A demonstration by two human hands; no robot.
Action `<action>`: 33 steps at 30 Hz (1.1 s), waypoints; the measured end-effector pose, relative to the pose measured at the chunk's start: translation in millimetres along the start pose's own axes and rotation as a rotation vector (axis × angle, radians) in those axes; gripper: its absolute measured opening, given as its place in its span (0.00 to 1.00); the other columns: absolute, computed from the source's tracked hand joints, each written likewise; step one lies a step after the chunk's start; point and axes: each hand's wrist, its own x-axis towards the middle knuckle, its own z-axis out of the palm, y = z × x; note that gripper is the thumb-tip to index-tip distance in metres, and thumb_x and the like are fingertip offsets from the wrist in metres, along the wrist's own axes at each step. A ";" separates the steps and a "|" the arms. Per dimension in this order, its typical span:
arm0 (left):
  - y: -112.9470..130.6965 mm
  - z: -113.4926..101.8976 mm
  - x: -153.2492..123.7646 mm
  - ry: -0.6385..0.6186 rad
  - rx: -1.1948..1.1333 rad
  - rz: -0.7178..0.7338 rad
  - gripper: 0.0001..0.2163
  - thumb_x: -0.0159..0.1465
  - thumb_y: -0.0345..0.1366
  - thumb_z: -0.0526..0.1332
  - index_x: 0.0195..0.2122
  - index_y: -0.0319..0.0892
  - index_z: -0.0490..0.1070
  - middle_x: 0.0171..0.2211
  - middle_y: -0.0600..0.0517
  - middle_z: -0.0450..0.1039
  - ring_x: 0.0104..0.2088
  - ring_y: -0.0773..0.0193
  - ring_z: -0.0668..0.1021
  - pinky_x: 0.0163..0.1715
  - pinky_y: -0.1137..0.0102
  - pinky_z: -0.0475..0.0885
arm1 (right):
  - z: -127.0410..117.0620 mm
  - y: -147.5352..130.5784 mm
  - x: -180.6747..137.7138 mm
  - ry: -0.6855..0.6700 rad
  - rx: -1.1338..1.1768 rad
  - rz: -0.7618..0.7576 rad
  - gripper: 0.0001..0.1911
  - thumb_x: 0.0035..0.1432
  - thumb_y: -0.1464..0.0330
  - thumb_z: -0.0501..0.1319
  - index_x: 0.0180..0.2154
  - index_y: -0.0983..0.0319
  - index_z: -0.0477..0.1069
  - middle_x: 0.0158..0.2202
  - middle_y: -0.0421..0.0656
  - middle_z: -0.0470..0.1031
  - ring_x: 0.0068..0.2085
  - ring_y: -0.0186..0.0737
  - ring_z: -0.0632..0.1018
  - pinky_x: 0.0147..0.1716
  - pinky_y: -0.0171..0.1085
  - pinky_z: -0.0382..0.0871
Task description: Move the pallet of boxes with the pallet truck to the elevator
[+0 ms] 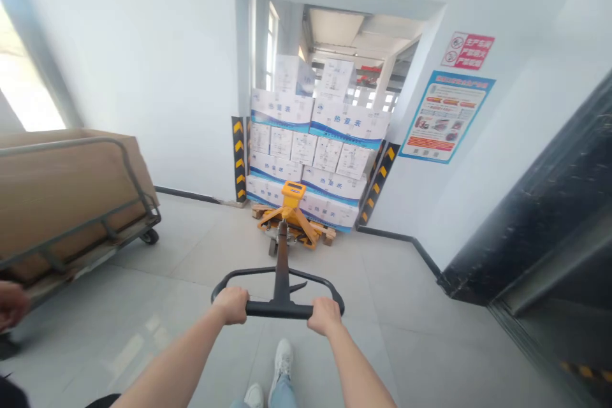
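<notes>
My left hand (232, 305) is wrapped round the left end of the black pallet jack handle (280, 310). Round the right end of the same bar my right hand (325, 315) is closed. The handle's dark shaft runs forward to the yellow pallet jack (291, 209). Its forks are hidden under a wooden pallet (329, 234) loaded with stacked white cartons (351, 121) that carry blue bands and blue print. The cartons fill most of the doorway's width. A small black lever (299, 286) sits inside the handle loop, apart from my fingers.
Black-and-yellow corner guards (238, 159) edge the doorway close beside the load. A cart (115, 229) with a large brown carton (71, 185) stands at left. Another person's hand (12, 306) shows at the left edge. A dark opening with a metal sill (530, 338) lies right.
</notes>
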 end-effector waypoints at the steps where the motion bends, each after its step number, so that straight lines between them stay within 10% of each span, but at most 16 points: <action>1: 5.6 0.2 2.8 -0.004 -0.006 -0.002 0.16 0.46 0.30 0.59 0.37 0.39 0.77 0.37 0.42 0.76 0.40 0.48 0.77 0.41 0.59 0.74 | 0.7 5.8 0.1 0.004 -0.006 -0.003 0.15 0.43 0.74 0.57 0.36 0.63 0.76 0.40 0.49 0.77 0.45 0.53 0.76 0.45 0.42 0.70; 25: 21.2 14.5 1.0 0.004 -0.055 -0.057 0.15 0.41 0.30 0.63 0.32 0.38 0.78 0.34 0.42 0.76 0.37 0.48 0.77 0.39 0.60 0.74 | 28.4 22.5 -0.6 0.091 -0.007 -0.016 0.15 0.45 0.77 0.56 0.36 0.63 0.75 0.39 0.49 0.76 0.45 0.54 0.76 0.48 0.47 0.70; 33: -3.4 48.4 -27.4 0.055 -0.042 -0.028 0.16 0.51 0.27 0.57 0.41 0.40 0.76 0.41 0.43 0.75 0.44 0.50 0.76 0.45 0.60 0.71 | 12.2 -11.4 -43.8 -0.033 -0.041 0.012 0.16 0.40 0.75 0.60 0.35 0.65 0.77 0.38 0.51 0.77 0.44 0.54 0.77 0.46 0.42 0.72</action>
